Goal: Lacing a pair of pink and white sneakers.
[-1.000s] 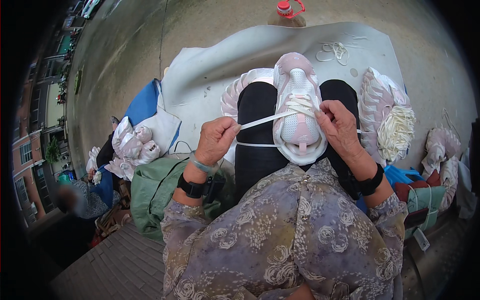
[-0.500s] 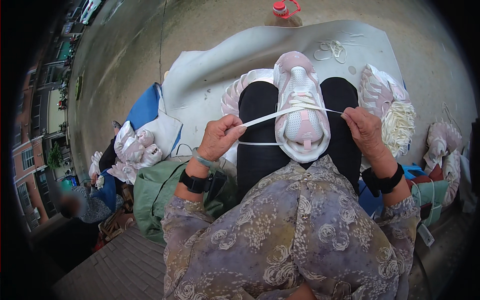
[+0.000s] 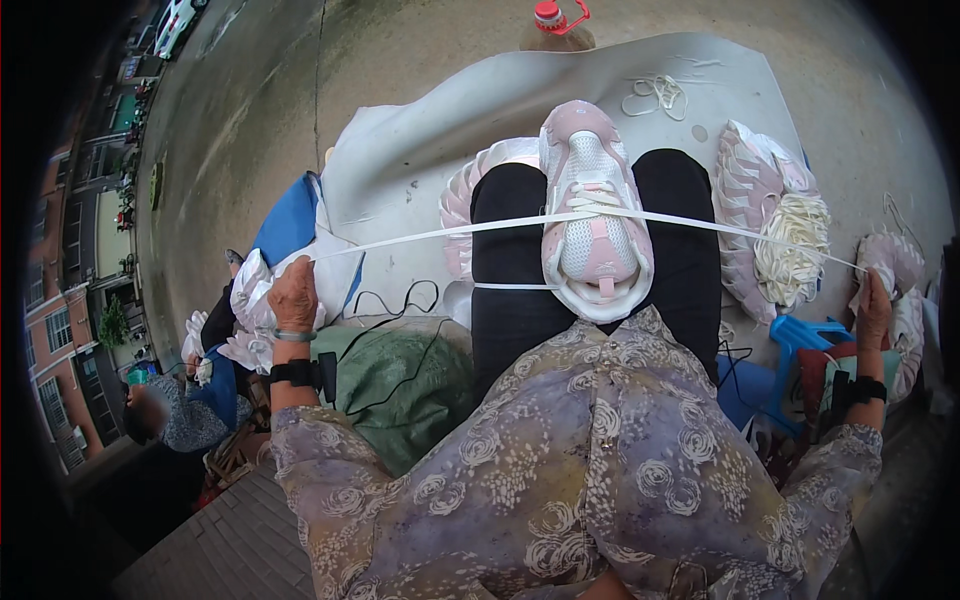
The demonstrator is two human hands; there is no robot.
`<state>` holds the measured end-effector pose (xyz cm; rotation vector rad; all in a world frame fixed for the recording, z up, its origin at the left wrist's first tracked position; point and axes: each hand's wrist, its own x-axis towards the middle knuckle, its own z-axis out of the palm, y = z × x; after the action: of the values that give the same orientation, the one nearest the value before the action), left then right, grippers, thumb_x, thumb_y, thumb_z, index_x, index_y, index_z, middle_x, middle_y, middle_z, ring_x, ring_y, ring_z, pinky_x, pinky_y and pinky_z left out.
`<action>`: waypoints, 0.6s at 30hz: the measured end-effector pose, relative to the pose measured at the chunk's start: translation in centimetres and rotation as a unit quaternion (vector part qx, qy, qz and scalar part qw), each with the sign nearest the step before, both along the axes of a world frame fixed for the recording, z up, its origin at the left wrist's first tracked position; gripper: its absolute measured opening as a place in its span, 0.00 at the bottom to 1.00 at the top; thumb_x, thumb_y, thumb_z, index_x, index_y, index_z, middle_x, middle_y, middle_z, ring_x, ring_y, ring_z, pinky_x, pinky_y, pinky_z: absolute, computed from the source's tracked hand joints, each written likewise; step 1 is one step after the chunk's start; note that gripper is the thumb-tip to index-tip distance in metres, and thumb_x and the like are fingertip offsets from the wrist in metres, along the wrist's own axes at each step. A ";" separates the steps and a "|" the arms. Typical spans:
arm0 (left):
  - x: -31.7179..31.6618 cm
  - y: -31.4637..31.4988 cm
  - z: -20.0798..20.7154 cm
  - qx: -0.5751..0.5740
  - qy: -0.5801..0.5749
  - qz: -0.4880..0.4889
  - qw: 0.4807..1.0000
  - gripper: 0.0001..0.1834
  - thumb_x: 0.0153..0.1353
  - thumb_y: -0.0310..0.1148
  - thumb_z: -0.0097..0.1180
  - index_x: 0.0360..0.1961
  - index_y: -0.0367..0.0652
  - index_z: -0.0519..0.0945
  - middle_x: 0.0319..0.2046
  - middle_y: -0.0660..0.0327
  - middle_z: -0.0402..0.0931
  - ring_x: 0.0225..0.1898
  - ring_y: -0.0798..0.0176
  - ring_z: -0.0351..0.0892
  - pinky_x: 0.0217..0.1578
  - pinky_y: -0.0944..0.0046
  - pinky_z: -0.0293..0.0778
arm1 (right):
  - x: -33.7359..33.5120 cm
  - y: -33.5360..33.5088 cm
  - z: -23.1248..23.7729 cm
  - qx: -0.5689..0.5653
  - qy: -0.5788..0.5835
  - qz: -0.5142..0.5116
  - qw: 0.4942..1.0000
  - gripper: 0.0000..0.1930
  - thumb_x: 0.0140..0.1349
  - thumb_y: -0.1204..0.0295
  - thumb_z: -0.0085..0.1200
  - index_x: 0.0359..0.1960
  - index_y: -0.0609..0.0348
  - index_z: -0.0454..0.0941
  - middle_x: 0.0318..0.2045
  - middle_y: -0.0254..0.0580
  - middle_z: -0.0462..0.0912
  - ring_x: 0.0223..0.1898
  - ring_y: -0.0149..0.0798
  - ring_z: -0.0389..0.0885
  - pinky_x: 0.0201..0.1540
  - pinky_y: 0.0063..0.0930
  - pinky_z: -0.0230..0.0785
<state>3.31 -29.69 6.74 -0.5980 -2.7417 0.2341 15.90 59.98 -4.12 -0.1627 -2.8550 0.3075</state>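
Nearest us is our flowered shirt (image 3: 570, 440), and past its hem our black trousers (image 3: 680, 190). The pink-and-white shoe (image 3: 605, 245) sits on our lap between the thighs, its opening toward us and its toe pointing away. A white strap (image 3: 512, 287) crosses our left thigh by the heel. Out to the sides, our left hand (image 3: 293, 297) has its fingers closed on one end of the lace (image 3: 600, 211), while our right hand (image 3: 872, 300) pinches the other between thumb and fingers; the lace runs taut across the shoe. The green bag (image 3: 400, 385) lies near our left wrist, the blue stool (image 3: 795, 340) near our right. Farther off, a shoe stack (image 3: 740, 200) and a lace bundle (image 3: 795, 245) touch on the right, a loose lace (image 3: 668, 97) lies on the grey sheet (image 3: 450, 110), and beyond stands a red-capped bottle (image 3: 557, 40).
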 end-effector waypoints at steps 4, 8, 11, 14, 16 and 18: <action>-1.2 -4.4 -0.1 0.061 0.035 0.106 0.992 0.06 0.59 0.32 0.50 0.33 0.42 0.76 0.20 0.55 0.73 0.21 0.52 0.74 0.22 0.58 0.69 | -3.3 -1.0 1.4 -0.040 0.026 -0.106 0.993 0.10 0.64 0.68 0.46 0.36 0.60 0.76 0.24 0.38 0.77 0.26 0.33 0.76 0.30 0.22 0.68; -2.2 0.6 -1.8 0.494 -0.212 0.396 0.744 0.21 0.62 0.48 0.43 0.20 0.43 0.71 0.10 0.66 0.63 0.07 0.73 0.58 0.08 0.72 0.53 | -7.2 -14.6 2.4 -0.555 -0.123 -0.223 0.792 0.13 0.63 0.60 0.46 0.27 0.56 0.73 0.13 0.26 0.65 0.10 0.20 0.57 0.13 0.17 0.49; -2.1 9.5 -3.4 0.615 -0.463 0.342 0.539 0.23 0.64 0.52 0.40 0.25 0.42 0.70 0.10 0.68 0.60 0.06 0.74 0.50 0.08 0.74 0.50 | -8.3 -26.0 3.5 -0.742 -0.218 -0.106 0.624 0.13 0.62 0.61 0.47 0.29 0.56 0.74 0.18 0.27 0.69 0.17 0.21 0.64 0.21 0.18 0.58; -1.3 18.2 -3.9 0.637 -0.601 0.262 0.405 0.19 0.65 0.45 0.41 0.27 0.41 0.70 0.12 0.68 0.61 0.08 0.76 0.50 0.10 0.74 0.51 | -9.3 -32.8 5.1 -0.717 -0.283 -0.021 0.637 0.10 0.61 0.64 0.50 0.30 0.58 0.77 0.19 0.26 0.71 0.19 0.20 0.65 0.22 0.15 0.60; -1.2 22.5 -3.8 0.613 -0.658 0.209 0.383 0.15 0.65 0.42 0.42 0.29 0.41 0.71 0.13 0.68 0.63 0.08 0.76 0.52 0.10 0.75 0.52 | -10.4 -35.0 5.8 -0.710 -0.304 0.014 0.635 0.09 0.61 0.66 0.51 0.31 0.58 0.78 0.19 0.26 0.72 0.19 0.20 0.65 0.22 0.14 0.60; -1.5 25.3 -3.4 0.594 -0.682 0.198 0.379 0.14 0.66 0.40 0.41 0.30 0.41 0.71 0.14 0.67 0.63 0.08 0.76 0.53 0.10 0.76 0.52 | -11.0 -36.5 5.9 -0.721 -0.291 -0.025 0.628 0.07 0.60 0.69 0.53 0.34 0.59 0.78 0.20 0.27 0.73 0.19 0.19 0.67 0.22 0.11 0.60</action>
<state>1.84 -4.44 3.38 0.7184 -2.6843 -3.0898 4.85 23.51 1.76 -0.6947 -2.1629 2.8287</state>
